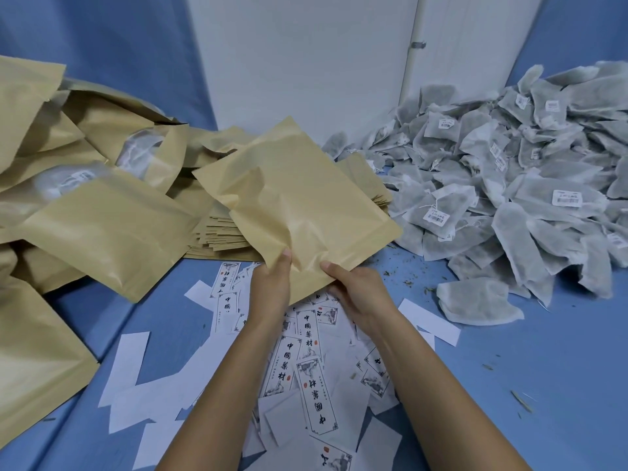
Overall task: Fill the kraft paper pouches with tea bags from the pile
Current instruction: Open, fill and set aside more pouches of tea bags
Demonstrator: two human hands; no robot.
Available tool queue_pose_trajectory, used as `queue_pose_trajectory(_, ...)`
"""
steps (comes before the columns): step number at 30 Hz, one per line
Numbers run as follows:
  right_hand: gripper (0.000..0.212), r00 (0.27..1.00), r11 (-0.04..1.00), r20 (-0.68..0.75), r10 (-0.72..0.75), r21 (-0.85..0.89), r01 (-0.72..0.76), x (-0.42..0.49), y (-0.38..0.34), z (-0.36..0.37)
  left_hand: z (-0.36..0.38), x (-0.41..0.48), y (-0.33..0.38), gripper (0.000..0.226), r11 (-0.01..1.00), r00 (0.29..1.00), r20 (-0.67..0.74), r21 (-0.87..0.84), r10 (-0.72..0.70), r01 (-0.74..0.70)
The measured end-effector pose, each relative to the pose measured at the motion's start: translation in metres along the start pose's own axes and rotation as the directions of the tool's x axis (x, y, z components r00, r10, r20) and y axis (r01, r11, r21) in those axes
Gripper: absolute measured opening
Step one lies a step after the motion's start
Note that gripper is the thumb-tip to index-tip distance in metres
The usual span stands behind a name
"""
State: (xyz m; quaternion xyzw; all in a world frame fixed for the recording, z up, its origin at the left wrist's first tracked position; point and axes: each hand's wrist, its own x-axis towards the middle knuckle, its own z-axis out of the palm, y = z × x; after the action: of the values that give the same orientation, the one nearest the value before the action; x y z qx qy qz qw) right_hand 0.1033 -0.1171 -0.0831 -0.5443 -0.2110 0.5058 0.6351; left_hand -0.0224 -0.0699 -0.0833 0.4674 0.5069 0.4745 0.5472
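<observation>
Head view: creased kraft pouch [292,198]

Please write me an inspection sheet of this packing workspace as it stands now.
Surface: blue cloth, dotted with dry herb crumbs near the pile.
Job's things: pile of tea bags at right; one stray tea bag beside it; stack of flat kraft pouches; filled pouches heaped at left.
Clutter: printed paper labels and blank slips scattered under the arms.
Grips: left hand and right hand pinch the near edge of one kraft pouch, lifted.
Cables: nothing seen.
Surroundings: white wall panel behind.
</observation>
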Motion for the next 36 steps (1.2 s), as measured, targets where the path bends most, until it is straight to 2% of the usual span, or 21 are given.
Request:
queue_pose_trajectory(3, 0.038, 0.997, 0.995, -0.047, -0.054, -0.088, 0.05, -0.001, 0.002, 0.005, 0.001, -0.001, -0.001, 0.023, 0.999, 1.0, -0.007, -0.02, -0.027, 0.027)
queue_pose_trajectory(5, 0.039, 0.996, 0.996, -0.052, -0.066, -0.061, 0.062, 0.0, 0.005, 0.004, 0.004, -0.002, -0.002, 0.022, 0.999, 1.0, -0.005, -0.033, -0.029, 0.029)
queue_pose_trajectory(8, 0.013, 1.0, 0.997, 0.018, -0.017, -0.074, 0.019, -0.002, 0.007, 0.003, 0.006, -0.004, -0.001, 0.026, 0.999, 1.0, 0.016, -0.046, 0.003, -0.002)
queue_pose_trajectory(9, 0.021, 0.999, 0.995, 0.037, -0.01, -0.095, 0.013, -0.001, 0.009, 0.004, 0.007, -0.004, -0.001, 0.029, 0.999, 1.0, 0.02, -0.048, 0.021, -0.02)
queue_pose_trajectory(11, 0.056, 1.0, 0.989, 0.024, -0.015, -0.146, 0.019, -0.003, 0.013, 0.009, 0.006, -0.005, -0.001, 0.029, 0.998, 0.999, 0.025, -0.052, 0.048, -0.047)
queue_pose_trajectory(13, 0.065, 1.0, 0.99, -0.008, -0.004, -0.138, 0.003, -0.004, 0.015, 0.011, 0.006, -0.006, -0.001, 0.026, 0.996, 0.997, 0.04, -0.06, 0.064, -0.062)
queue_pose_trajectory(14, 0.059, 1.0, 0.994, -0.008, -0.006, -0.109, 0.005, -0.002, 0.016, 0.01, 0.006, -0.007, 0.0, 0.025, 0.995, 0.996, 0.047, -0.073, 0.072, -0.069)
queue_pose_trajectory(17, 0.013, 0.996, 1.0, 0.093, -0.005, -0.005, 0.006, -0.008, 0.014, 0.014, 0.008, -0.009, 0.002, 0.024, 0.99, 0.994, 0.058, -0.108, 0.098, -0.091)
queue_pose_trajectory(19, 0.011, 0.99, 1.0, 0.143, -0.007, 0.025, 0.003, -0.012, 0.017, 0.019, 0.01, -0.01, 0.003, 0.022, 0.986, 0.994, 0.066, -0.144, 0.09, -0.08)
queue_pose_trajectory(21, 0.005, 0.992, 1.0, 0.122, -0.025, -0.015, 0.027, -0.014, 0.02, 0.023, 0.011, -0.011, 0.004, 0.021, 0.983, 0.995, 0.081, -0.178, 0.065, -0.049)
queue_pose_trajectory(23, 0.014, 0.995, 1.0, 0.102, -0.02, -0.022, 0.023, -0.012, 0.019, 0.023, 0.01, -0.011, 0.004, 0.02, 0.98, 0.994, 0.088, -0.193, 0.066, -0.048)
queue_pose_trajectory(25, 0.008, 0.989, 1.0, 0.149, -0.014, 0.016, 0.012, -0.014, 0.019, 0.023, 0.01, -0.012, 0.004, 0.022, 0.981, 0.992, 0.082, -0.178, 0.1, -0.084)
queue_pose_trajectory(27, 0.014, 0.98, 1.0, 0.198, -0.009, 0.029, 0.003, -0.018, 0.02, 0.025, 0.011, -0.013, 0.004, 0.022, 0.982, 0.99, 0.082, -0.158, 0.118, -0.104)
queue_pose_trajectory(29, 0.024, 0.983, 1.0, 0.185, -0.025, 0.006, 0.025, -0.021, 0.022, 0.03, 0.012, -0.013, 0.004, 0.022, 0.985, 0.991, 0.088, -0.153, 0.096, -0.082)
queue_pose_trajectory(32, 0.03, 0.989, 0.999, 0.142, -0.036, 0.019, 0.033, -0.019, 0.025, 0.032, 0.012, -0.013, 0.003, 0.023, 0.987, 0.992, 0.106, -0.151, 0.067, -0.051)
queue_pose_trajectory(36, 0.031, 0.986, 0.996, 0.15, -0.079, -0.017, 0.082, -0.017, 0.022, 0.03, 0.009, -0.012, 0.004, 0.021, 0.988, 0.986, 0.089, -0.07, 0.142, -0.136)
